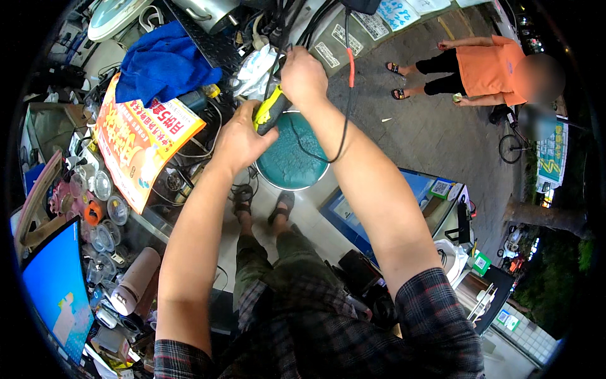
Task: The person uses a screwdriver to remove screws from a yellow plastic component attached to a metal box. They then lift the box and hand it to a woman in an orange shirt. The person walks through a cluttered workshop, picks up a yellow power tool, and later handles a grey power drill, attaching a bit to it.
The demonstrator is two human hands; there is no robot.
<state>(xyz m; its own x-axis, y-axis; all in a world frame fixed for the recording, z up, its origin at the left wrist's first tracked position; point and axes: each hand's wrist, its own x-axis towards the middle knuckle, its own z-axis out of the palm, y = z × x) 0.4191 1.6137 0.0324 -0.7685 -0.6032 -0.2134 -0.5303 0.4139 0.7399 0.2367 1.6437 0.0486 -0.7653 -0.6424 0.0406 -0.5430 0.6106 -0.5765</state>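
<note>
My left hand [240, 140] is closed around a hand tool with a yellow-and-black body [270, 111]; its exact kind is hard to make out. Just above and to the right, my right hand [304, 77] is closed at the upper end of that tool, beside thin black cables [287, 33]. My fingers hide the spot where tool and cable meet. One black cable with a red section [351, 68] hangs past my right forearm and loops over a round stool with a teal seat [295, 165] below my hands.
A blue cloth [161, 62] and an orange printed sheet [142, 142] lie on the cluttered bench at left. Lower down are a lit screen [60, 303] and a pink bottle [136, 281]. A person in an orange shirt [486, 68] stands outside at right, beyond a blue-topped case [353, 218].
</note>
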